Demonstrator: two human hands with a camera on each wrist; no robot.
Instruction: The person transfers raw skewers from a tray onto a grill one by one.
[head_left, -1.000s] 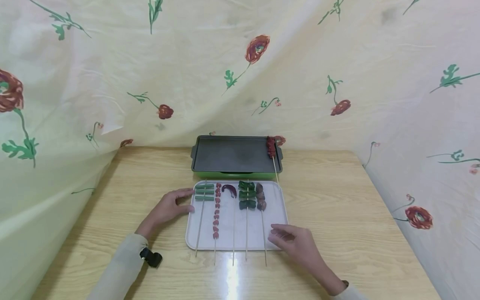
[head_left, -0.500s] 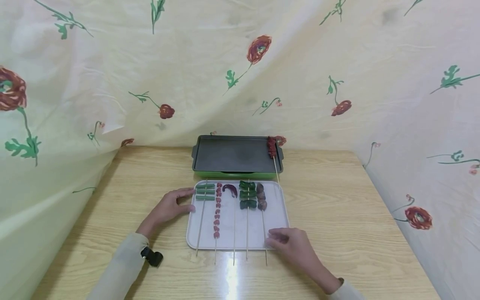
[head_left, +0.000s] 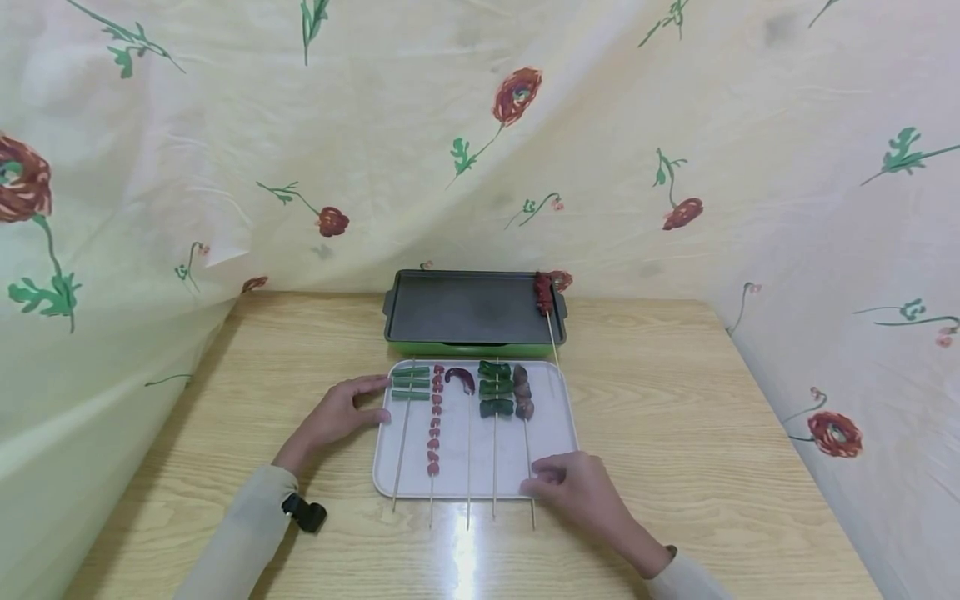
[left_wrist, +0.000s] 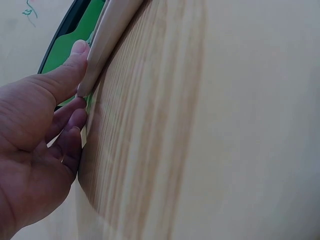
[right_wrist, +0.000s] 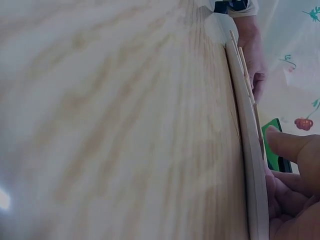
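My left hand [head_left: 341, 410] holds the left rim of a white tray [head_left: 551, 433] in the head view, its thumb at the rim and fingers curled at the edge in the left wrist view. At the tray's lower right corner, my right hand [head_left: 573, 483] reaches over the rim, thumb and fingers apart. Its fingertips are beside the stick of the rightmost skewer, threaded with brownish pieces [head_left: 522, 392]. Further left on the tray lie a green pepper skewer [head_left: 495, 389], a dark red curved piece on a stick [head_left: 460, 381], a skewer of small red pieces [head_left: 434, 429] and a green stalk skewer [head_left: 410, 383].
Behind the tray stands a green grill with a black plate [head_left: 472, 308]. A dark red meat skewer [head_left: 543, 293] lies at its right end, its stick reaching over the tray's back rim. Skewer sticks overhang the tray's front edge. A floral cloth [head_left: 405, 150] hangs behind the wooden table [head_left: 652, 375].
My right hand has moved a little to the left, toward the rightmost skewer's stick. The left hand keeps its place at the tray's rim.
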